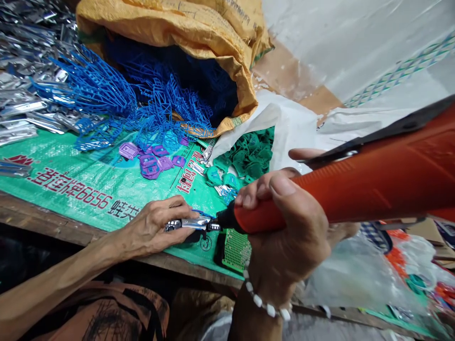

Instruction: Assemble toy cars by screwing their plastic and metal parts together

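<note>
My left hand pinches a small silver-and-black part with blue at its edge, near the table's front edge. Around a red electric screwdriver my right hand is closed, with the tool lying nearly level. Its black nose meets the right end of the small part; the tip itself is too small to make out. A green perforated basket sits just below the nose, partly covered by my right hand.
A yellow woven sack spills blue plastic frames onto the green sheet. Purple pieces lie before it. Green pieces fill a white bag. Silver parts are heaped at the left.
</note>
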`<state>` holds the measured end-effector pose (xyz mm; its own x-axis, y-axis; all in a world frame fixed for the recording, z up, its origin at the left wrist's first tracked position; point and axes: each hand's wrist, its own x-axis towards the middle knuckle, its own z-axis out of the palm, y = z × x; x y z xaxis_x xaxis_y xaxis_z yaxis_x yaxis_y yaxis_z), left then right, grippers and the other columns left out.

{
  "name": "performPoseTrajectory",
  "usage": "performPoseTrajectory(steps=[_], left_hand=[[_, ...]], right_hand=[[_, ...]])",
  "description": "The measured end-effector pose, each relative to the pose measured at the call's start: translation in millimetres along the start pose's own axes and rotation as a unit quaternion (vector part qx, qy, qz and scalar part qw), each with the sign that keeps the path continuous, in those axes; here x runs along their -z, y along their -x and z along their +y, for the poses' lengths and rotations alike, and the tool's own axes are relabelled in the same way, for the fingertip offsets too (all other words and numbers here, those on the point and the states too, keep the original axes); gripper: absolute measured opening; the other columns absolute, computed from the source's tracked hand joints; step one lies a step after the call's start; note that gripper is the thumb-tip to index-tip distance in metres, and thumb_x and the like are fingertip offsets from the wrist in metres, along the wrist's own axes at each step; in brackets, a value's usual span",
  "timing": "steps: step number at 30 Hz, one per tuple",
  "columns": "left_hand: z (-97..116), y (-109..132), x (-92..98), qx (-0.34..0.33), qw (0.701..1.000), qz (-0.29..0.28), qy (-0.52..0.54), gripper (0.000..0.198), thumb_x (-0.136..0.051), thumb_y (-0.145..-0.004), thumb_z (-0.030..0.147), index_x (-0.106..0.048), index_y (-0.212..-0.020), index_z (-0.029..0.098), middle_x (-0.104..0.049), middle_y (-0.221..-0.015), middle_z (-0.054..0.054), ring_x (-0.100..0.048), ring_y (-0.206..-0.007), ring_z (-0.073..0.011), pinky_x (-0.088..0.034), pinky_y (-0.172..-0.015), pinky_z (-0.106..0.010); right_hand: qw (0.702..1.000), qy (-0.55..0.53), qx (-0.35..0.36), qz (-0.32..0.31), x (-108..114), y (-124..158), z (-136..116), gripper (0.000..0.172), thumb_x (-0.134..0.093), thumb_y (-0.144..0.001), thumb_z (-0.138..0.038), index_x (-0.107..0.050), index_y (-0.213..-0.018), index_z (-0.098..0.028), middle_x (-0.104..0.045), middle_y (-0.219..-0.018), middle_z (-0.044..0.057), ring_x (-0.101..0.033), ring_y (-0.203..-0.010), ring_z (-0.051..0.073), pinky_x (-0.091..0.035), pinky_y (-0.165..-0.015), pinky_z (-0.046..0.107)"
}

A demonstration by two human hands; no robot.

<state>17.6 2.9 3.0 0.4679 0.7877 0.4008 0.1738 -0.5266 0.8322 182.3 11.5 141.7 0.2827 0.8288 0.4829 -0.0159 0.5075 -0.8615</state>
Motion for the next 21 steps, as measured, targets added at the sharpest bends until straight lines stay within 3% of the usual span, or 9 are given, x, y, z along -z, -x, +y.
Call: performPoseTrajectory(steps=[12,21], left_hand=[[2.2,-0.7,0.9,0.001,1.0,0.002,-0.001,0.025,-0.054,-0.103,0.028,-0.069,-0.122,0.024,-0.068,-0.104,-0.004,-0.068,-0.092,-0.0165,-0.054,-0.084,-0.031],[3.9,-1.6,3.7,0.005,1.0,-0.014,0.001,0.024,-0.055,-0.103,0.026,-0.069,-0.122,0.024,-0.068,-0.105,-0.004,-0.067,-0.095,-0.0168,-0.053,-0.086,-0.031]], right_hand=[[1.0,0.016,0.008,-0.011,0.0,-1.6,1.2,0.022,-0.08,-0.079,-0.03,-0.064,-0.093,-0.035,-0.06,-0.061,-0.009,-0.056,-0.046,0.017,-0.049,-0.046,0.036],[1.0,-0.001,0.004,-0.004,0.5,-0.3,1.9,0.027,-0.08,-0.077,-0.025,-0.065,-0.098,-0.032,-0.058,-0.062,-0.009,-0.052,-0.044,0.014,-0.051,-0.047,0.032]])
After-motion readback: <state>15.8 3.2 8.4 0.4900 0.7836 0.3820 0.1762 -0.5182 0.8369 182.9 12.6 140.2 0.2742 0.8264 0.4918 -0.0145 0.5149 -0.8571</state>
